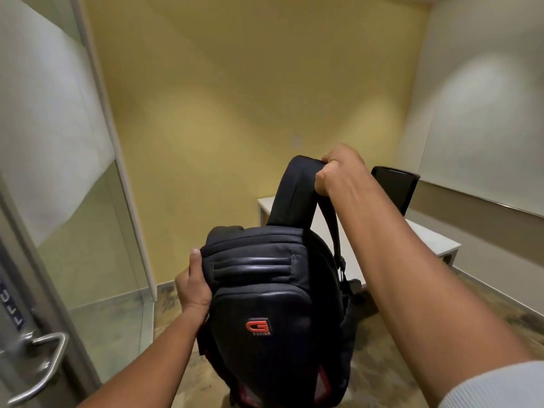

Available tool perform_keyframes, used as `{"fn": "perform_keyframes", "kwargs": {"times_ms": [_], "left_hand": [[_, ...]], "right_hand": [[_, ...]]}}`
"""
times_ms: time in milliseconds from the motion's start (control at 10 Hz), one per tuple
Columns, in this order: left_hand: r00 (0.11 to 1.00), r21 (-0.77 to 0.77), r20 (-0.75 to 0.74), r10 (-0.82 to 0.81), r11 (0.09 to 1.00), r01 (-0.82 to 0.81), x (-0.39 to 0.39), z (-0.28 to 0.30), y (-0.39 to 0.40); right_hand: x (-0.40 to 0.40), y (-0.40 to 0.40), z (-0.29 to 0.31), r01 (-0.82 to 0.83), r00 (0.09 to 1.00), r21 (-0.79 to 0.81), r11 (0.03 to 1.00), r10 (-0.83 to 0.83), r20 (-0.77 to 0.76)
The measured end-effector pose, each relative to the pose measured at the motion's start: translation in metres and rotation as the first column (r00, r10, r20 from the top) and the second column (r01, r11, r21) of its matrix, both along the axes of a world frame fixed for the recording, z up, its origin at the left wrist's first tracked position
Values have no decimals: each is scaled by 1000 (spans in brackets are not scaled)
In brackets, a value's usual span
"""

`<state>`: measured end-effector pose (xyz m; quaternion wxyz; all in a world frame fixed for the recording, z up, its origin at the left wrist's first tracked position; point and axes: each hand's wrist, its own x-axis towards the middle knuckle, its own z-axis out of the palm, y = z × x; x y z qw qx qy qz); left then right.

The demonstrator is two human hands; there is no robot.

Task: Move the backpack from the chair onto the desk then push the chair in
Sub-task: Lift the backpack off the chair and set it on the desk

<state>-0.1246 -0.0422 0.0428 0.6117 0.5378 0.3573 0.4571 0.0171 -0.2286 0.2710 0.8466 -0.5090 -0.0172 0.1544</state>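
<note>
A black backpack (pixel 273 313) with a red logo hangs in the air in front of me, above the floor. My right hand (pixel 338 172) grips its shoulder strap at the top and holds it up. My left hand (pixel 192 287) clasps the left side of the bag near its top. Behind the bag stands the white desk (pixel 426 240), partly hidden by the bag and my right arm. A black chair (pixel 396 189) shows its backrest at the far side of the desk; its seat is hidden.
A glass door with a metal handle (pixel 44 363) and a frosted glass partition (pixel 59 142) stand close on the left. A yellow wall (pixel 250 98) lies ahead and a whiteboard (pixel 485 128) covers the right wall. Mottled floor (pixel 397 348) spreads between me and the desk.
</note>
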Motion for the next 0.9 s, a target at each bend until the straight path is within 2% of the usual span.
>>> {"fn": "perform_keyframes", "kwargs": {"times_ms": [100, 200, 300, 400, 500, 600, 700, 800, 900], "left_hand": [[997, -38, 58, 51, 998, -49, 7, 20, 4], [987, -105, 126, 105, 990, -92, 12, 44, 14], [981, -134, 160, 110, 987, -89, 12, 69, 25], [976, -110, 181, 118, 989, -99, 8, 97, 38], [963, -116, 200, 181, 980, -161, -1, 124, 51], [945, -145, 214, 248, 965, -221, -9, 149, 63], [938, -146, 210, 275, 958, -248, -12, 169, 69], [939, -122, 180, 293, 954, -274, -14, 182, 72], [943, -90, 164, 290, 956, -278, -16, 193, 79]], "right_hand": [[27, 11, 9, -76, 997, -1, 997, 76, -5], [22, 11, 10, 14, 1000, -48, 999, -15, -19], [12, 14, -5, -58, 993, -126, 990, 70, 94], [3, 16, -32, -134, 970, -294, 946, 187, 159], [0, 16, -53, -134, 946, -409, 903, 239, 219], [-11, 25, -71, -51, 925, -497, 866, 229, 302], [-19, 45, -82, 15, 930, -462, 887, 157, 332], [-25, 67, -79, 208, 904, -385, 899, -27, 426], [-22, 85, -70, 410, 831, -371, 833, -174, 528]]}}
